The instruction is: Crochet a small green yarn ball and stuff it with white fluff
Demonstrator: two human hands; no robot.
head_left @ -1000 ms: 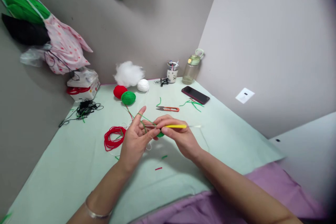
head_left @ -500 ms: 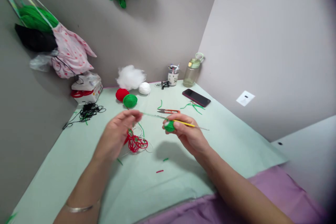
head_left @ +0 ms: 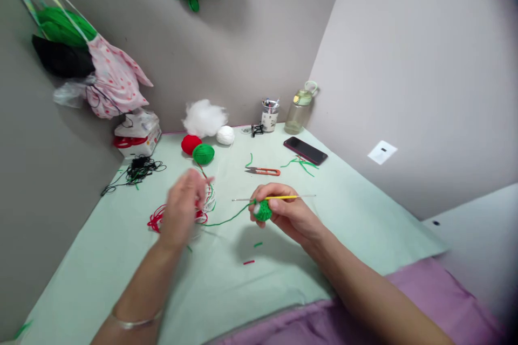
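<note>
My right hand [head_left: 289, 210] is closed around a small green crocheted piece [head_left: 263, 211] with white showing at its opening. The same hand pinches a crochet hook [head_left: 288, 197] with a yellow grip, its metal end pointing left. From the crocheted piece a green yarn strand [head_left: 226, 221] droops left toward my left hand [head_left: 183, 205]. That hand is smeared by motion, so its fingers cannot be made out. It hovers over or at a loose tangle of red yarn [head_left: 156, 219] and partly covers it. White yarn [head_left: 210, 197] lies just right of its fingers.
Thread snips [head_left: 263, 171] lie beyond my hands, near a phone [head_left: 305, 150] and green yarn scraps [head_left: 301, 164]. Farther back are green [head_left: 203, 154], red [head_left: 191, 144] and white yarn balls [head_left: 225, 135], white stuffing [head_left: 205, 117], a pen cup [head_left: 270, 116] and a bottle [head_left: 299, 110]. Black yarn [head_left: 140, 171] sits left.
The green strand, stretched between my hands before, now hangs slack. My left hand has moved to the yarn tangle, whose red loops now spread farther left. My right hand is slightly lower.
</note>
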